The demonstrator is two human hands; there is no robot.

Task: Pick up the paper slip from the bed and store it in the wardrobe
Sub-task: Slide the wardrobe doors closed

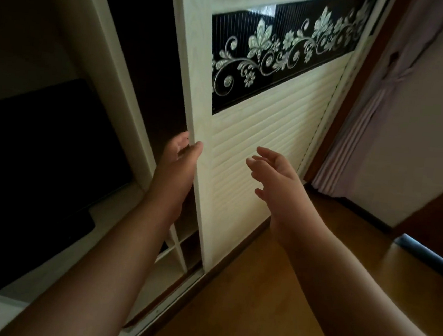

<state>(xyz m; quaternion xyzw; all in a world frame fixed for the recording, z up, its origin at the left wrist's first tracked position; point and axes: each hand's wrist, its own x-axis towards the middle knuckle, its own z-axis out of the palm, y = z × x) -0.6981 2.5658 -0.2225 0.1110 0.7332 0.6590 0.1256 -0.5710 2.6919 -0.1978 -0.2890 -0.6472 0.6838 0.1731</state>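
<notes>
- Your left hand (pixel 181 151) grips the edge of the wardrobe's sliding door (pixel 254 144).
- Your right hand (pixel 273 172) is loose and holds nothing, fingers spread, near the door.
- You can't see the paper slip here.

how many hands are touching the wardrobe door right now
1. The left hand grips the edge of the sliding door, fingers wrapped behind it. The right hand hovers open before the slats, apparently not touching.
</notes>
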